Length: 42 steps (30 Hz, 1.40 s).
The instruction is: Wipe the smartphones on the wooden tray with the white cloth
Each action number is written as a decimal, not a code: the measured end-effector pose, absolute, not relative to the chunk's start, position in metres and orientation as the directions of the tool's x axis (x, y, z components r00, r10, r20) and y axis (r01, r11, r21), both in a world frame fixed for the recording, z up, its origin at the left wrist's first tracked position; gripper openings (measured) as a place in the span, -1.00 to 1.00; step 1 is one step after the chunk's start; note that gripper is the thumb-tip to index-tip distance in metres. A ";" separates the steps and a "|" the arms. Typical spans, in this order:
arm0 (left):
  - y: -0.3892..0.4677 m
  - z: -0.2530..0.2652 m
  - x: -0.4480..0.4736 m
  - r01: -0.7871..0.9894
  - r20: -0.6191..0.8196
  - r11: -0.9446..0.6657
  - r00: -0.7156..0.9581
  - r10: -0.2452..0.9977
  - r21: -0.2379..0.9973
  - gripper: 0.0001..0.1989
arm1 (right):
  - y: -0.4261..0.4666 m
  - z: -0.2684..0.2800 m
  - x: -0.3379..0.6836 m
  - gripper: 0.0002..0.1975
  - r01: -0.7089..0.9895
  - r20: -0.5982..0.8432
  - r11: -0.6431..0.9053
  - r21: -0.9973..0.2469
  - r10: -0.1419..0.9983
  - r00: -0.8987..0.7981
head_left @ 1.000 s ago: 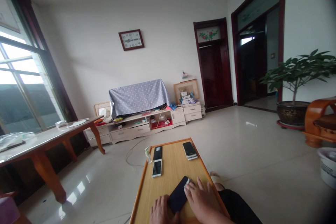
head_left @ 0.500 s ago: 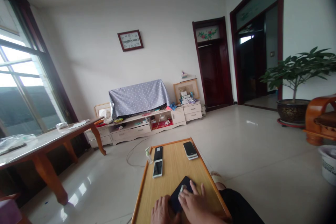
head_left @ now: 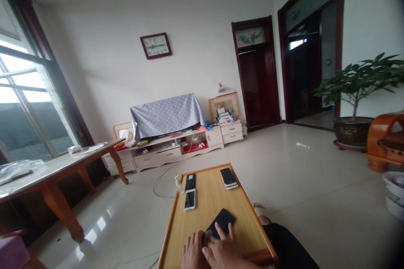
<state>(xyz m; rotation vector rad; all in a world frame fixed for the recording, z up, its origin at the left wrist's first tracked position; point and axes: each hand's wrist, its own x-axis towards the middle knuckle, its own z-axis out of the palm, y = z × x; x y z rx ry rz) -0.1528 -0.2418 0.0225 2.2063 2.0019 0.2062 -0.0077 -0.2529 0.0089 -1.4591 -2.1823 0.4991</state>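
A dark phone [head_left: 226,217] lies aslant on the near part of a small wooden table [head_left: 208,201]. My left hand [head_left: 193,250] rests at its lower left, fingers bent along the edge and steadying it. My right hand [head_left: 222,250] lies over the phone's lower part, pressing a small pale cloth or wipe [head_left: 207,236] onto the screen near my left fingers. Two of its fingers stretch out across the glass. The phone's lower end is hidden under both hands.
At the table's far left are a white phone [head_left: 190,200], a black phone [head_left: 190,181] and a small pump bottle [head_left: 179,185]. Stacked phones [head_left: 228,178] lie far right. A long table [head_left: 59,168] stands left; a bucket [head_left: 394,195] is at right.
My right hand has slid the cloth from the phone's middle down and left toward my left hand. More of the dark screen now shows. The view has shifted slightly.
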 end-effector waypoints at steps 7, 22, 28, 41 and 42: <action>-0.241 0.023 -0.150 0.971 -0.002 -0.096 0.099 0.995 0.221 -0.37 | -0.215 0.021 0.036 -0.46 0.897 0.132 0.038 -0.441 0.991 0.022; -0.240 0.017 -0.154 0.973 -0.013 -0.081 0.085 0.996 0.216 -0.35 | -0.226 0.021 0.010 -0.48 0.857 0.192 0.219 -0.466 0.971 -0.144; -0.239 0.007 -0.154 0.973 0.043 -0.082 0.075 0.996 0.214 -0.30 | -0.208 0.023 0.023 -0.49 0.899 0.126 0.036 -0.436 0.992 0.022; -0.238 0.007 -0.155 0.973 0.024 -0.076 0.072 0.997 0.217 -0.26 | -0.211 0.017 0.014 -0.52 0.878 0.132 0.120 -0.464 0.989 -0.065; -0.237 0.005 -0.155 0.973 0.034 -0.078 0.072 0.997 0.215 -0.25 | -0.205 0.019 0.019 -0.53 0.888 0.125 0.064 -0.456 0.992 -0.007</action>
